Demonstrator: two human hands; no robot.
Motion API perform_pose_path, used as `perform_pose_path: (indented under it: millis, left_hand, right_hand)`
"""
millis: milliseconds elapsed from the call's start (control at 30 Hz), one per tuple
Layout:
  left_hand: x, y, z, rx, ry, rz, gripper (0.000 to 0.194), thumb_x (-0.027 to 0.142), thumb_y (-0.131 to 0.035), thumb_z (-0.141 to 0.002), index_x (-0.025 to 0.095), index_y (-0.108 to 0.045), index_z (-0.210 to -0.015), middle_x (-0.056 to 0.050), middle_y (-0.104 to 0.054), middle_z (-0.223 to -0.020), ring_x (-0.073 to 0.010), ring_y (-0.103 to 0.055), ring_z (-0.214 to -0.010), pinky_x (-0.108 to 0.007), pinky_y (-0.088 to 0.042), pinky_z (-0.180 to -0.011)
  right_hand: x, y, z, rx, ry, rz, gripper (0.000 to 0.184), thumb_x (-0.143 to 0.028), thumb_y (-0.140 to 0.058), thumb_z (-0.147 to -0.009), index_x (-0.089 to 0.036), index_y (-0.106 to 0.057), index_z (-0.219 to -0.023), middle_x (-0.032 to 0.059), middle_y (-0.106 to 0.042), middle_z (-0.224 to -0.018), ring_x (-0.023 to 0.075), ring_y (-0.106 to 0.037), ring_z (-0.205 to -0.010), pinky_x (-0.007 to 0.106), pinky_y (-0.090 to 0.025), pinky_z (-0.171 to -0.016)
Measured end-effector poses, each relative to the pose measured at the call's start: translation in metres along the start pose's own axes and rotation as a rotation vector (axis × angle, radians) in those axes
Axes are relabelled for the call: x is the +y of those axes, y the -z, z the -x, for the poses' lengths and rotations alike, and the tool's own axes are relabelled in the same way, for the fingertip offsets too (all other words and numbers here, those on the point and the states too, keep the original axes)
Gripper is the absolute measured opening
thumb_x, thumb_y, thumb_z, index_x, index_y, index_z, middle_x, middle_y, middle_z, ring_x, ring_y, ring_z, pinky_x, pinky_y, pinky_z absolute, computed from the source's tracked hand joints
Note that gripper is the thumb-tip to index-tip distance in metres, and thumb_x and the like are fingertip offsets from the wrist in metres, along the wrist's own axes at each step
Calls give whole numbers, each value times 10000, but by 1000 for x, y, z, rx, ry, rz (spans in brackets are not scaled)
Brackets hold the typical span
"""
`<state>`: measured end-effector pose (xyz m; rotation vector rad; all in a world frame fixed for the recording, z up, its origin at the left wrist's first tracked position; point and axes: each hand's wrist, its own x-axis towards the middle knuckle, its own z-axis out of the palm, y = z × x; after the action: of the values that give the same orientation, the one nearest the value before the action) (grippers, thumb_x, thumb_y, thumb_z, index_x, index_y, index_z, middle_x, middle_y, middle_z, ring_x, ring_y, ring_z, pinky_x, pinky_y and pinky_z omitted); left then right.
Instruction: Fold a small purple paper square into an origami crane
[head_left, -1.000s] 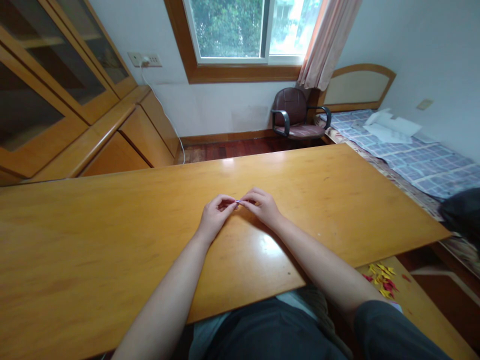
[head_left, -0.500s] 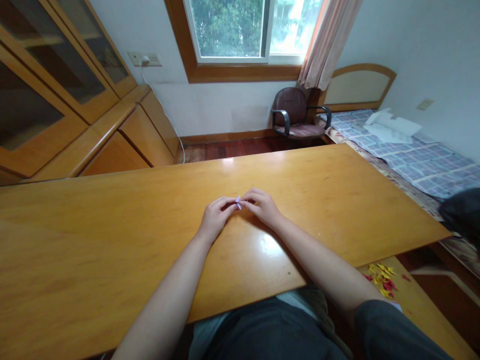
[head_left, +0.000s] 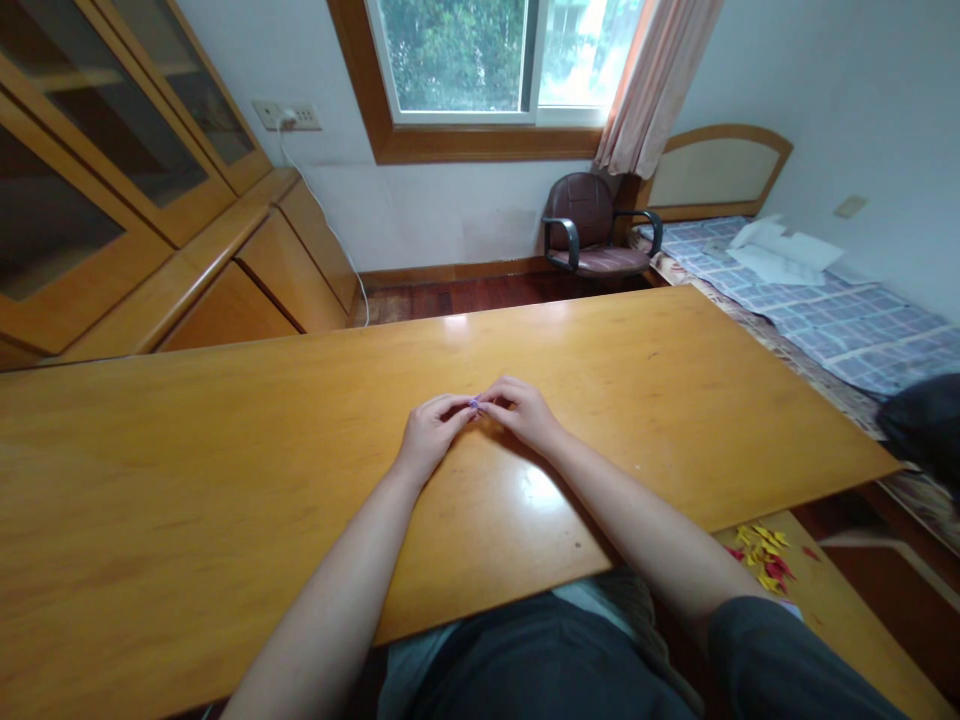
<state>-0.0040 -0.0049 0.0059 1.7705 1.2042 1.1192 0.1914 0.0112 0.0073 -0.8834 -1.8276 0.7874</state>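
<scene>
A small piece of folded purple paper [head_left: 475, 404] is pinched between my two hands, above the middle of the wooden table [head_left: 225, 480]. My left hand [head_left: 433, 432] grips it from the left with thumb and fingertips. From the right, my right hand [head_left: 523, 410] closes thumb and forefinger on it too. The fingertips nearly meet and cover most of the paper, so its exact shape is hard to make out.
On a lower wooden surface [head_left: 847, 590] at the right lie several yellow and red folded paper pieces [head_left: 769, 555]. A chair [head_left: 589, 225] stands under the window. The bed [head_left: 840, 310] is on the right, a glass-fronted cabinet [head_left: 187, 260] on the left.
Less of the purple paper shows now; its points, visible above and below the fingertips before, are pressed in between them. Both hands stay in nearly the same place.
</scene>
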Motion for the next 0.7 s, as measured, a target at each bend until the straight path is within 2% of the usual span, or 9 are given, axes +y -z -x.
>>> perform_pose_path:
  millis: [367,500,700]
  left_hand:
    - [-8,-3,-2,-2,181,270,311,434,-741,-783,164,-748,-938,-72,-767,-863,-211,-711,-804,-327,-550,-818]
    - [-4,-2,-4,29,231,320,362,475,-767,-746,153,-736,-907,-68,-758,-819,-205,-703,-768,-322,-555,-787]
    - [-5,-2,-5,-10,267,371,412,520,-788,-707,160,-729,-899,-69,-754,-875,-199,-701,-759,-319,-569,-751]
  right_hand:
    - [2,-1,-1,20,-10,-9,148,-323,-690,-891,-187,-735,-852,22,-646,-777,138,-562,-691,262,-448,-651]
    - [2,-1,0,44,-77,-20,158,-326,-686,-891,-181,-739,-920,16,-650,-798,125,-549,-669,256,-445,-648]
    - [1,1,0,8,-59,5,154,-310,-664,-905,-191,-756,-938,32,-676,-815,146,-587,-732,266,-460,-685]
